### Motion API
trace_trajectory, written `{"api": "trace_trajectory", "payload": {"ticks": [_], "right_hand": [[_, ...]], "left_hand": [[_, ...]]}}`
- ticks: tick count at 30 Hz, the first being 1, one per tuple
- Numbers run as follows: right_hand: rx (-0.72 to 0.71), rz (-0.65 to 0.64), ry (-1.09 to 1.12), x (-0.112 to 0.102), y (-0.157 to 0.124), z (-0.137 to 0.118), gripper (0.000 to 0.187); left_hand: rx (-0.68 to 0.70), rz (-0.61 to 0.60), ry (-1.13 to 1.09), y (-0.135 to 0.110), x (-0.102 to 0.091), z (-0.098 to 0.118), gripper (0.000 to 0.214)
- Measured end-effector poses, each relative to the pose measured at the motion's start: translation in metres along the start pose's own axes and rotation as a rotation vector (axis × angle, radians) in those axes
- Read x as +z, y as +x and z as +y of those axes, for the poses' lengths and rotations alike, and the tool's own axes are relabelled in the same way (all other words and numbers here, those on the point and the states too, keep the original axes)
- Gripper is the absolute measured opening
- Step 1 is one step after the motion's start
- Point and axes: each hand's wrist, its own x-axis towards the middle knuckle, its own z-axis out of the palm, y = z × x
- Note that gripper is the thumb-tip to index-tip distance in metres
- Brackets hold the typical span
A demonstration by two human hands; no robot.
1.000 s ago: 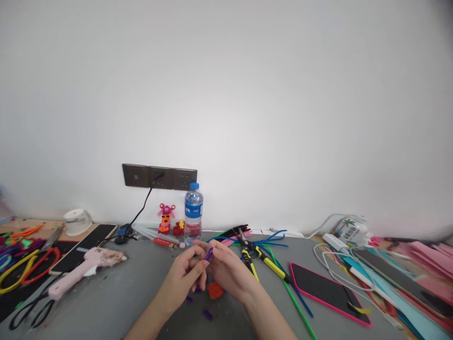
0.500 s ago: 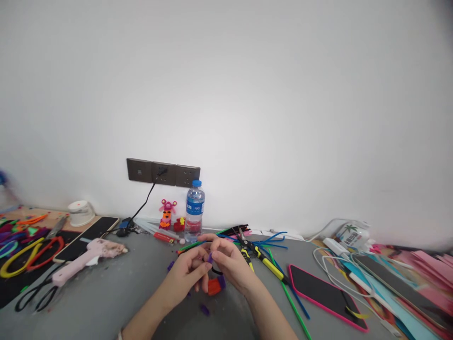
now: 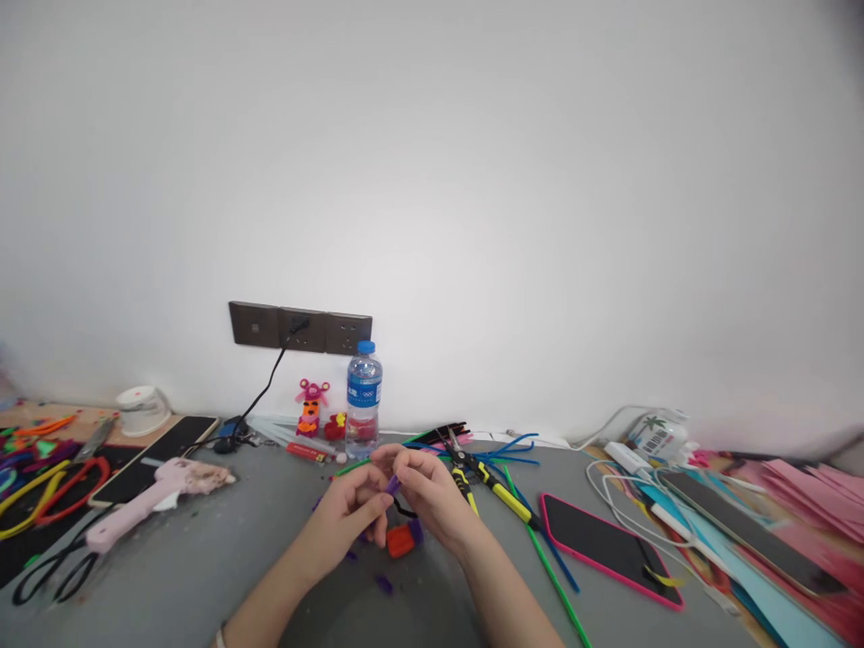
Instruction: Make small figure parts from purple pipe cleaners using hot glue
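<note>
Close together above the grey table, my left hand (image 3: 351,509) and my right hand (image 3: 436,495) both pinch a small purple fuzzy piece (image 3: 392,485), which looks like pipe cleaner. A black strip (image 3: 405,511) curves out beneath my right fingers; where its ends go is hidden. Just below the hands lies an orange-and-purple fuzzy piece (image 3: 400,541). Nearer to me is a purple scrap (image 3: 384,585), and more purple bits are partly covered by my left hand.
Yellow-handled pliers (image 3: 496,486), blue and green pipe cleaners (image 3: 550,576) and a pink-edged phone (image 3: 607,551) lie right. A water bottle (image 3: 364,400) and small fuzzy figure (image 3: 310,409) stand behind. A pink glue gun (image 3: 155,495) and scissors (image 3: 74,486) lie left.
The whole view has shifted slightly, so things appear a little further left. Both hands stay together on the purple piece, with only small finger movement.
</note>
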Motion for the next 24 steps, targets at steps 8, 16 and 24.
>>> {"api": "trace_trajectory", "payload": {"ticks": [8,16,24], "right_hand": [[0.058,-0.039,0.164,0.004,-0.001,-0.004,0.029],[-0.054,0.268,-0.82,-0.04,0.001,-0.007,0.015],[0.598,0.54,-1.703,-0.062,-0.015,-0.019,0.044]], "left_hand": [[-0.033,0.026,-0.058,-0.002,0.006,0.006,0.03],[-0.052,0.303,-0.098,0.005,-0.007,-0.002,0.034],[-0.014,0.417,-0.178,0.008,-0.01,-0.011,0.037]]}}
